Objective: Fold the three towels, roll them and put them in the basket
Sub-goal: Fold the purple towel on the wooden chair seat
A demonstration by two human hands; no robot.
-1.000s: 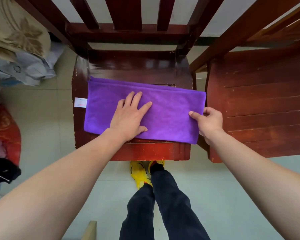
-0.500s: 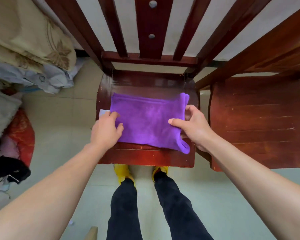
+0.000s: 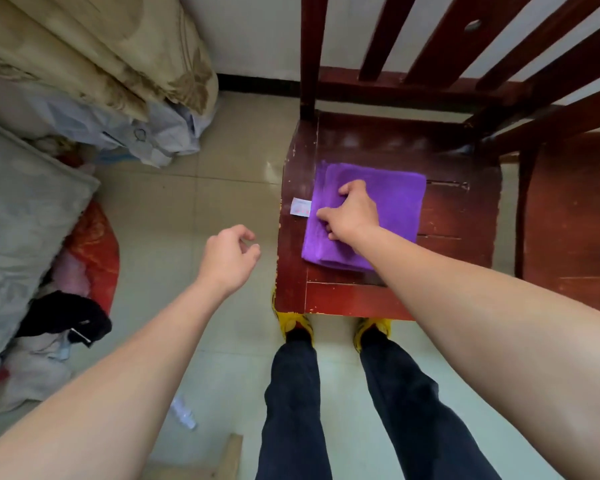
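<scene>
Pale tiled floor (image 3: 229,161) w/ bedding heap (image 3: 49,202) well left of dark red wooden chair (image 3: 465,209). Left hand (image 3: 227,258) just left of chair seat, loosely curled, empty. Folded purple cloth towel (image 3: 395,202) lies on seat; right hand (image 3: 352,211) atop it, fingers curled gripping its left part.

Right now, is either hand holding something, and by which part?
The right hand grips the folded purple towel near its left edge, fingers curled into the cloth. The left hand holds nothing.
</scene>
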